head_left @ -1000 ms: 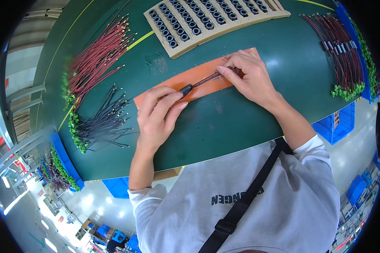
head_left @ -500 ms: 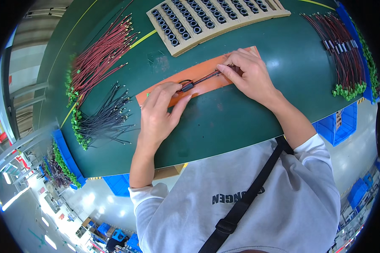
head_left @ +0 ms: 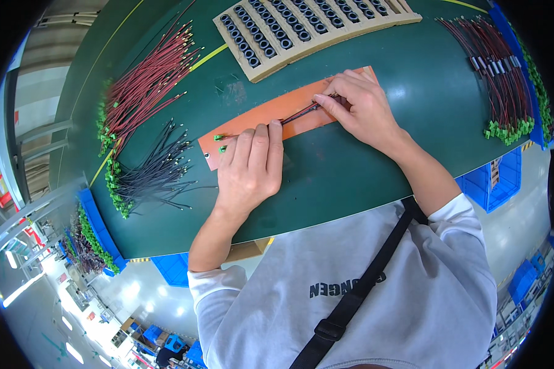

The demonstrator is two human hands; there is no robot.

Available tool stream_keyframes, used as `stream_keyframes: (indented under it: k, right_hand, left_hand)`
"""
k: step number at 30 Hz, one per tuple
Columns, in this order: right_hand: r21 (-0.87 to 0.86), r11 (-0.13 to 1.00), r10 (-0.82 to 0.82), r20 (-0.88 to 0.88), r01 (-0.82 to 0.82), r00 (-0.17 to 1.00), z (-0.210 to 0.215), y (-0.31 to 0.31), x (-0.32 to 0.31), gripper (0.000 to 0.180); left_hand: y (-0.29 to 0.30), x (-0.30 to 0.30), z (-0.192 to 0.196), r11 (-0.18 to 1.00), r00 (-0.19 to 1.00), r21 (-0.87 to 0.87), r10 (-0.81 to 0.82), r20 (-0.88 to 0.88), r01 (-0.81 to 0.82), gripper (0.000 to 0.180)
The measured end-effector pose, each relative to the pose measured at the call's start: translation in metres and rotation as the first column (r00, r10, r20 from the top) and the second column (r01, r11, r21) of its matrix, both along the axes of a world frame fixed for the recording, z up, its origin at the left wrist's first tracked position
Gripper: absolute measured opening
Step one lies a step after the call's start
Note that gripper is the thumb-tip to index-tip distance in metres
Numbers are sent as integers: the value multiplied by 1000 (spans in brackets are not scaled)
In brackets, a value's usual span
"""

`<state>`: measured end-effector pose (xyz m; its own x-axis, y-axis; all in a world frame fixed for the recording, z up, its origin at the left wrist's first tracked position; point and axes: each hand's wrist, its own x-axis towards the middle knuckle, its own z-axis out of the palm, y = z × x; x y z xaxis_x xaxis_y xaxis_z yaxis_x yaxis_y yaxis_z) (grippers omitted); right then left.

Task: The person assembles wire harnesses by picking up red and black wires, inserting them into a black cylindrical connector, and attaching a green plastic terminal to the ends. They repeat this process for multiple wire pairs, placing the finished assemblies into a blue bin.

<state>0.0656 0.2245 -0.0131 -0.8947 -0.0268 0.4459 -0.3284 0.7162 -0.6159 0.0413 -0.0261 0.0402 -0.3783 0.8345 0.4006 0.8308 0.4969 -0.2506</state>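
An orange strip-shaped board (head_left: 252,119) lies slantwise on the green table. Along it runs a pair of thin red and black wires (head_left: 301,113). Two small green connectors (head_left: 220,138) sit at the board's left end. My left hand (head_left: 249,161) is closed over the wires near the board's middle, fingers together; the black ring is hidden, probably beneath them. Toward the board's right end my right hand (head_left: 362,107) pinches the wires between thumb and fingers, with their far ends out of sight beneath it.
A tan tray (head_left: 326,38) with rows of black rings stands beyond the board. Red wires (head_left: 151,74) and black wires (head_left: 151,169) with green connectors lie on the left. Finished-looking wire bundles (head_left: 497,71) with sleeves lie at right, beside a blue bin edge (head_left: 523,67).
My left hand has shifted right and turned flatter, covering the black ring and the wire loop seen before. The green connectors at the board's left end now show. My right hand has barely moved.
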Motion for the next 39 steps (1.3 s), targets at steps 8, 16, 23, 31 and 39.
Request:
stream_keyframes:
  k: [8,16,23,31,39]
  right_hand:
    - [-12,1000,10,-7,-10,1000,-3,1,0,22]
    - [-3,1000,11,2,-11,1000,-1,1,0,22]
    - [-8,1000,3,3,-3,1000,0,0,-1,22]
    - [73,997,-31,22,29,999,3,0,1,19]
    - [133,991,-20,25,17,999,3,-7,-1,16]
  left_hand:
    - [-1,3,10,975,774,164,10,633,-147,18]
    - [-4,-3,9,860,617,230,120,778,-456,19]
    - [-16,-12,1,780,337,256,-61,940,-572,19]
    - [-13,-18,-6,931,787,310,-43,616,-191,22]
    - [-9,-17,-27,886,789,385,-37,613,-257,25]
